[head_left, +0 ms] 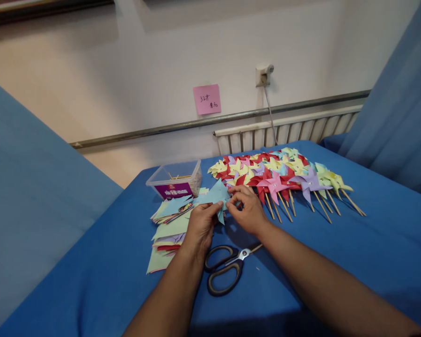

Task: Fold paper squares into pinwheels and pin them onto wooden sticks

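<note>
A light blue paper pinwheel (217,191) is held up above the middle of the table. My left hand (200,223) grips its lower part, with the thumb on top of the paper. From the other side, my right hand (247,208) is closed, its thumb and forefinger pinched at the right edge of the same paper. Whether a pin or stick is between those fingertips is hidden. Just below my hands lie scissors (243,253) with dark handles, their blades pointing right and partly hidden by my right forearm.
Stacked coloured paper sheets (171,228) lie left of my hands. Behind them stands a clear plastic box (154,177) with thin sticks inside. Many finished pinwheels (275,185) on sticks cover the back right of the blue-covered table (382,252). A radiator (291,133) runs along the wall.
</note>
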Available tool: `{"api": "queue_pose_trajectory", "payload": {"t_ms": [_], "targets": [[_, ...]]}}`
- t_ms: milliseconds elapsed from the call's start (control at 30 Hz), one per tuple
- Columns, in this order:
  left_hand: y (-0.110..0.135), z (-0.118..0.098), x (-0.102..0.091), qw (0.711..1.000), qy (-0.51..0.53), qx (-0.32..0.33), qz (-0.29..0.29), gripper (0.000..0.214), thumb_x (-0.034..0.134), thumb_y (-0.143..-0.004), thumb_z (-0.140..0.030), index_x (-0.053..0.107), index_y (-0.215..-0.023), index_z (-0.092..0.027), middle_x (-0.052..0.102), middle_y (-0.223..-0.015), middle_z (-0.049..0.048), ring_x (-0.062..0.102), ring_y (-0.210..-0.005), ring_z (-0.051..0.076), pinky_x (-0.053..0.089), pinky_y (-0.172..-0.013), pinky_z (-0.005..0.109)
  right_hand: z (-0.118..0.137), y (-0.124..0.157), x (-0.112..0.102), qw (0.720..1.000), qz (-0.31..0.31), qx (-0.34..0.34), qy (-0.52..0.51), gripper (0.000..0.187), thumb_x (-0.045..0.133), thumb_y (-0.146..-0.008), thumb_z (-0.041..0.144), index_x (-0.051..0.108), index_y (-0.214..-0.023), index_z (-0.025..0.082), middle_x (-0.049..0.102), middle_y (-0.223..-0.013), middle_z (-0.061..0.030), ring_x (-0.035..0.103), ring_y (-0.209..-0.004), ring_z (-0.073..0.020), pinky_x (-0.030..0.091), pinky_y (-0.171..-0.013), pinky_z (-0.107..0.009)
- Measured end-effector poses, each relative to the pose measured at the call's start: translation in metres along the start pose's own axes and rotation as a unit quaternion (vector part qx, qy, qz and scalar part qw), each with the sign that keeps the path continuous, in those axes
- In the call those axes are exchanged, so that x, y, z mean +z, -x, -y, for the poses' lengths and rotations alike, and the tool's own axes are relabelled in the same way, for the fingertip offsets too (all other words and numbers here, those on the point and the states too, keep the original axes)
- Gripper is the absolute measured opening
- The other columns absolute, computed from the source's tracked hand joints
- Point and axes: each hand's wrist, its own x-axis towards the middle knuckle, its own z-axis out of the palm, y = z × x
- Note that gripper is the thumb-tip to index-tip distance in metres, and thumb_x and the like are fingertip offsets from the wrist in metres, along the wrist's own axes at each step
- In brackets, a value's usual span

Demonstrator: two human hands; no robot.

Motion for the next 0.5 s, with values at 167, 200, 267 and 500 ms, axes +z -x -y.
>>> {"api": "queue_pose_trajectory", "payload": {"t_ms": [167,200,267,500], "targets": [[0.0006,-0.0008,0.0006,1.000,-0.007,0.001,-0.008,0.026,0.086,-0.055,-0.026,0.068,-0.064,-0.010,0.063,-0.057,0.0017,0.054,-0.049,0.011,0.041,-0.052,0.024,-0.0001,0.0002,0.0001,1.000,0.003,0.001,-0.001,0.015,0.065,-0.078,0.019,0.059,-0.064,0.022,0.067,-0.100,-0.0065,0.060,-0.100,-0.0232,0.045,-0.092,-0.042],[0.0008,-0.0011,0.0009,1.000,-0.006,-0.002,-0.010,0.027,0.086,-0.054,-0.026,0.068,-0.064,-0.010,0.063,-0.057,0.0016,0.054,-0.049,0.011,0.041,-0.052,0.024,-0.0001,0.0002,0.0001,1.000,0.003,0.001,-0.001,0.015,0.065,-0.078,0.019,0.059,-0.064,0.022,0.067,-0.100,-0.0065,0.060,-0.100,-0.0231,0.045,-0.092,-0.042],[0.0011,-0.0016,0.0014,1.000,-0.010,-0.005,-0.012,0.027,0.086,-0.054,-0.026,0.067,-0.063,-0.010,0.062,-0.056,0.0014,0.054,-0.049,0.011,0.041,-0.052,0.024,-0.0004,0.0002,0.0001,1.000,0.003,0.001,0.000,0.015,0.065,-0.078,0.018,0.059,-0.064,0.022,0.068,-0.100,-0.0063,0.060,-0.100,-0.0229,0.045,-0.092,-0.042],[0.0013,-0.0021,0.0022,0.999,-0.027,0.005,-0.019,0.026,0.085,-0.055,-0.027,0.065,-0.061,-0.011,0.060,-0.053,0.0003,0.051,-0.046,0.010,0.037,-0.049,0.023,-0.0017,0.0008,0.0013,1.000,0.002,0.002,-0.001,0.017,0.065,-0.078,0.018,0.059,-0.063,0.023,0.068,-0.099,-0.0057,0.061,-0.099,-0.0227,0.046,-0.091,-0.042]]}}
